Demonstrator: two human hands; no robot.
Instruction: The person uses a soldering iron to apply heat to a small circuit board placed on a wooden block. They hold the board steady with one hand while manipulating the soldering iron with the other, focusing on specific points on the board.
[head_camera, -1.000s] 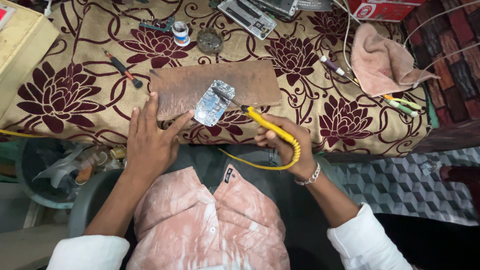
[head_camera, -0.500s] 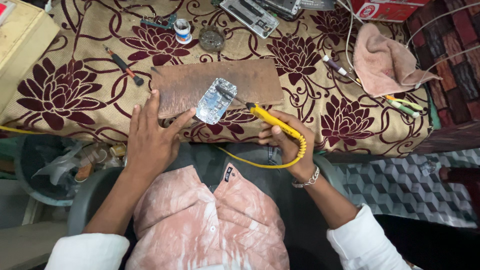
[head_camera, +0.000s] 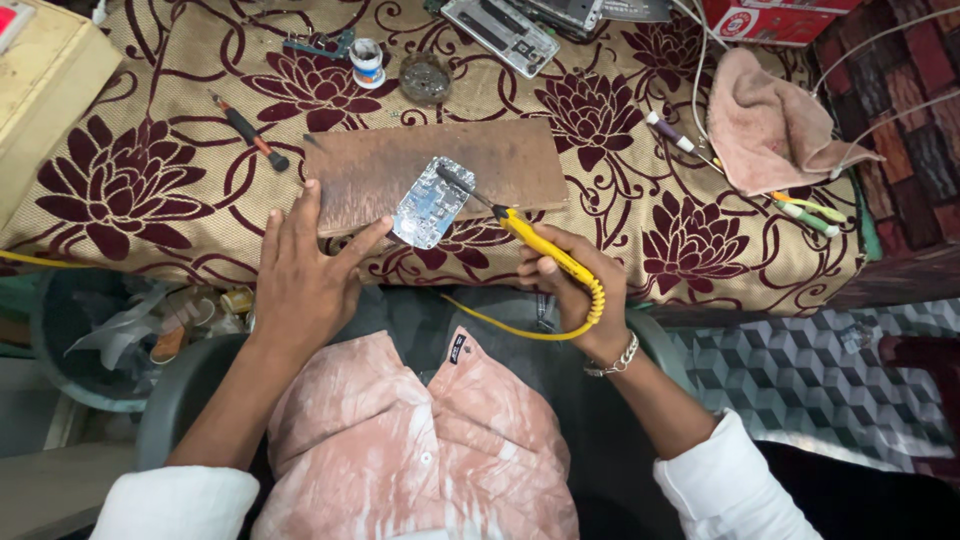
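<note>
A: From the head camera, what is the right hand (head_camera: 575, 290) doing?

B: Its grip is closing around the yellow soldering iron (head_camera: 545, 250), fingers wrapped on the handle. The dark tip is reaching up and away from that grip and is touching the upper part of the circuit board (head_camera: 430, 202).

A: And where is the board lying?

B: It is lying tilted on the near edge of the brown wooden board (head_camera: 440, 170), just beyond the iron's grip, its lower end hanging over onto the flowered cloth (head_camera: 150, 180) covering the desk.

A: The left hand (head_camera: 305, 280)?

B: Its grip is standing apart, fingers spread and flat. The thumb is stretching toward the lower left corner of the circuit board, pressing at the wooden board's edge beside it. I cannot tell whether it is touching the circuit board itself.

A: What else is lying around?

B: A yellow cord (head_camera: 520, 325) is curling from the iron's handle below the right grip. Well beyond the left grip, a red-handled screwdriver (head_camera: 250, 132) is lying on the cloth. Farther off, a small white jar (head_camera: 368, 62) and a round dark tin (head_camera: 425, 78) are sitting side by side. Far out past the right grip, a pink towel (head_camera: 775, 125) is lying crumpled.
</note>
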